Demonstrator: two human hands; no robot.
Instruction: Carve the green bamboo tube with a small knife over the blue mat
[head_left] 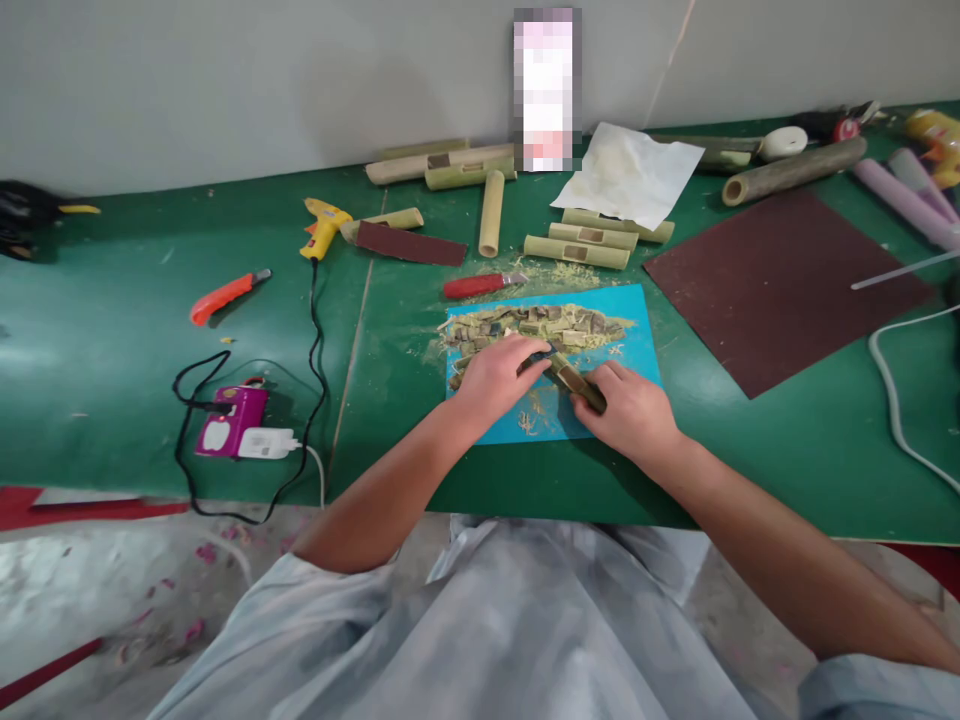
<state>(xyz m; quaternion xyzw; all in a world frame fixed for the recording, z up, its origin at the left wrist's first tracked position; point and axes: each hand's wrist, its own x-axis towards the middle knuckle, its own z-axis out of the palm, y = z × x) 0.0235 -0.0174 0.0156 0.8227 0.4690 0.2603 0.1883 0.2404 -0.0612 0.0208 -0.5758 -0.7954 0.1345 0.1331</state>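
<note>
My right hand (634, 408) is wrapped round the near end of a short bamboo tube (571, 378) with a window cut in its side. The tube lies slanted just above a blue sheet (637, 320). At the tube's far end is my left hand (504, 375), its fingers closed round a small dark thing (536, 358) that I cannot make out, mostly hidden by the fingers. Bamboo chips and shavings (551, 328) are heaped on the sheet behind both hands. Just beyond the sheet lies a red-handled knife (484, 286).
Cut bamboo tubes (576, 252) lie along the back, near a white paper (630, 175). On the right is a brown sheet (780, 290). A yellow glue gun (324, 228), an orange cutter (229, 297) and a purple power block (231, 420) with cords lie left.
</note>
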